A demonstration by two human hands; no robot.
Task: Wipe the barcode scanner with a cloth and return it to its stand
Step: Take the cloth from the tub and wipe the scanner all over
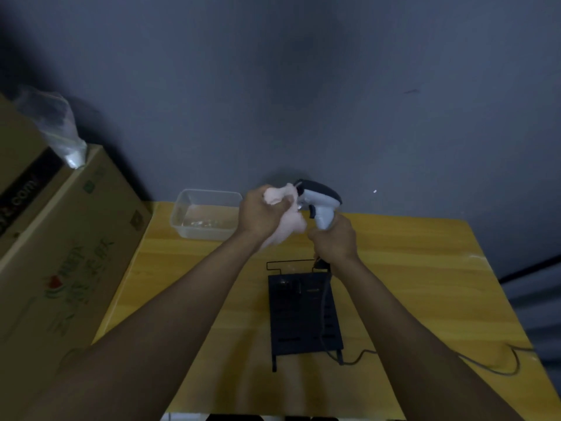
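Observation:
My right hand [334, 240] grips the handle of a grey and black barcode scanner [320, 200], held upright above the table with its head pointing left. My left hand [259, 217] is closed on a bunched pale pink cloth [283, 211], which presses against the front of the scanner's head. Below the hands, a black metal stand [300, 314] lies flat on the yellow wooden table [409, 284]. The scanner's dark cable [485, 367] runs down over the stand and off to the right.
A clear plastic tub [206, 218] sits at the table's far left corner. Large cardboard boxes [60, 253] stand against the table's left side, with a plastic bag [57, 126] on top. A grey wall is behind.

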